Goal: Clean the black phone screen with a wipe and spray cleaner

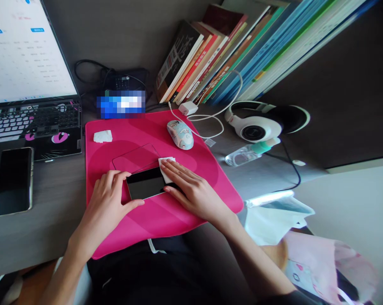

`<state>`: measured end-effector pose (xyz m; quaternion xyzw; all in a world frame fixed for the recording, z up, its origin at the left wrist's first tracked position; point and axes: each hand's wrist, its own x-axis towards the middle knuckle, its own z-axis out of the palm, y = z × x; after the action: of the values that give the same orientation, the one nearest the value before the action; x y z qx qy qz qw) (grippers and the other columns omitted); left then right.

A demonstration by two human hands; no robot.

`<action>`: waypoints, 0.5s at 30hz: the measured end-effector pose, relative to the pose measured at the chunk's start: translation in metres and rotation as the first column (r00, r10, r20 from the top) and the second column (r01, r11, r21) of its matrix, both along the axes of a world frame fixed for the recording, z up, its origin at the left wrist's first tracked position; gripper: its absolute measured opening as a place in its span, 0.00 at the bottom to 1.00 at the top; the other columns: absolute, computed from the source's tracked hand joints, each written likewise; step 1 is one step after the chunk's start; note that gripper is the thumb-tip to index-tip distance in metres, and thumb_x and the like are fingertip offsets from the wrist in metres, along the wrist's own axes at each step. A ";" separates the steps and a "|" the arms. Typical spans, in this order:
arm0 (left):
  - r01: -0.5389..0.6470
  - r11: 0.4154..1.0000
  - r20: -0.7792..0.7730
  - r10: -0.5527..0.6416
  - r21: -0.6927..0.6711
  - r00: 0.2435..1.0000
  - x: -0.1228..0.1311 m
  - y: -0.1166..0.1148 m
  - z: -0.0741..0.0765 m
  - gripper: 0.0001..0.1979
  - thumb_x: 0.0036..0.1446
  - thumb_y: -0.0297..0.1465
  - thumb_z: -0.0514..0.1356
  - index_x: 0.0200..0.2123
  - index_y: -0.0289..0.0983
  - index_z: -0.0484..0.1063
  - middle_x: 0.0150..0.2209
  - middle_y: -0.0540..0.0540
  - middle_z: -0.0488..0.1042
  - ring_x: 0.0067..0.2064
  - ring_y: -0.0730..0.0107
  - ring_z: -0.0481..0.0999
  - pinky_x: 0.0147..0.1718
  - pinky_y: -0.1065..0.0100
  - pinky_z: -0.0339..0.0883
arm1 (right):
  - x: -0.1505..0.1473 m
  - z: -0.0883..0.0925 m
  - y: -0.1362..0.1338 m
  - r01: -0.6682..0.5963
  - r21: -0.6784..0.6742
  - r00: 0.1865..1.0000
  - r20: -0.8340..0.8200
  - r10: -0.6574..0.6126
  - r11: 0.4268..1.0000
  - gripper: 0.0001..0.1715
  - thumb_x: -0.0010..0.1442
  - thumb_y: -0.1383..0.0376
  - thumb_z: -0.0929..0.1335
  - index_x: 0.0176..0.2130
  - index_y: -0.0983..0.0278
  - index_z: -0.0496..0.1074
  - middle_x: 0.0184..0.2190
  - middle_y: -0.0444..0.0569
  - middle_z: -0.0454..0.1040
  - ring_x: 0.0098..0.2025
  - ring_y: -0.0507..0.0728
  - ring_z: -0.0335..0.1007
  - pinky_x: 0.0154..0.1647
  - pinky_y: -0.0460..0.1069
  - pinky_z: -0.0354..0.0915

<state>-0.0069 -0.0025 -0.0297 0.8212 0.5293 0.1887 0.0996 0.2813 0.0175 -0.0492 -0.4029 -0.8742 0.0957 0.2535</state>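
A black phone [145, 183] lies screen-up on a pink desk mat [166, 212]. My left hand [107, 199] rests on the mat and holds the phone's left end between thumb and fingers. My right hand [186, 184] lies flat over the phone's right end, fingers together, pressing a small white wipe [165, 163] onto the screen. A clear phone case [136, 156] lies on the mat just behind the phone.
A folded white wipe [103, 136] and a patterned mouse [180, 134] sit on the mat. A laptop [29, 84] and a second phone [14, 180] are at the left. Books [229, 51], white headphones [257, 123], a charger cable [207, 120] and a small spray bottle [246, 154] lie right.
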 end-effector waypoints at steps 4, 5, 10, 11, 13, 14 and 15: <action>0.003 1.000 -0.007 -0.003 0.002 1.000 0.000 0.000 0.000 0.33 0.64 0.46 0.69 0.64 0.41 0.62 0.55 0.39 0.71 0.56 0.46 0.75 0.55 0.46 0.72 | 0.000 -0.001 0.000 0.000 0.004 1.000 0.015 0.000 1.000 0.45 0.77 0.63 0.66 0.80 0.55 0.39 0.76 0.54 0.60 0.78 0.63 0.54 0.77 0.65 0.62; 0.003 1.000 -0.008 -0.003 0.004 1.000 0.000 0.000 0.000 0.32 0.64 0.46 0.69 0.64 0.41 0.62 0.55 0.39 0.71 0.56 0.46 0.75 0.55 0.46 0.72 | 0.000 -0.001 0.000 -0.001 0.007 1.000 0.016 0.001 1.000 0.45 0.77 0.63 0.66 0.80 0.56 0.39 0.76 0.54 0.61 0.78 0.63 0.54 0.77 0.65 0.62; -0.002 1.000 0.013 0.002 -0.001 1.000 0.000 0.000 0.000 0.31 0.65 0.47 0.68 0.64 0.43 0.63 0.55 0.40 0.72 0.56 0.46 0.76 0.55 0.46 0.72 | -0.001 0.000 -0.001 0.003 0.007 1.000 0.008 -0.004 1.000 0.45 0.77 0.63 0.66 0.80 0.55 0.39 0.76 0.53 0.60 0.77 0.63 0.55 0.77 0.65 0.62; -0.003 1.000 0.015 0.003 0.001 1.000 0.000 0.000 0.000 0.30 0.65 0.47 0.68 0.64 0.43 0.63 0.54 0.40 0.72 0.55 0.46 0.76 0.55 0.46 0.72 | -0.001 0.000 0.000 0.003 0.005 1.000 0.007 -0.003 1.000 0.45 0.77 0.63 0.66 0.80 0.54 0.39 0.76 0.53 0.60 0.77 0.63 0.55 0.77 0.65 0.62; -0.002 1.000 0.008 0.002 0.003 1.000 0.001 0.000 -0.001 0.30 0.66 0.47 0.67 0.64 0.43 0.63 0.54 0.40 0.72 0.55 0.46 0.76 0.54 0.46 0.72 | -0.001 0.000 0.000 0.000 0.005 1.000 0.004 0.000 1.000 0.45 0.77 0.63 0.66 0.80 0.55 0.40 0.76 0.52 0.60 0.77 0.63 0.55 0.77 0.64 0.62; -0.001 1.000 0.002 0.001 0.005 1.000 0.001 0.000 -0.001 0.31 0.65 0.47 0.68 0.64 0.43 0.62 0.55 0.40 0.71 0.55 0.46 0.76 0.54 0.46 0.72 | -0.001 0.000 0.000 -0.001 0.006 1.000 0.004 0.001 1.000 0.45 0.77 0.63 0.66 0.80 0.55 0.41 0.76 0.53 0.60 0.77 0.63 0.55 0.77 0.64 0.62; -0.002 1.000 -0.006 0.002 0.005 1.000 0.001 0.000 -0.001 0.31 0.65 0.47 0.68 0.64 0.43 0.62 0.55 0.39 0.71 0.55 0.46 0.76 0.54 0.46 0.72 | -0.001 0.000 0.000 -0.002 0.005 1.000 0.003 0.002 1.000 0.45 0.77 0.63 0.66 0.80 0.55 0.41 0.76 0.53 0.60 0.77 0.63 0.55 0.77 0.64 0.62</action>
<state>-0.0064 -0.0026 -0.0307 0.8215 0.5298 0.1877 0.0959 0.2805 0.0174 -0.0488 -0.4016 -0.8752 0.0930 0.2530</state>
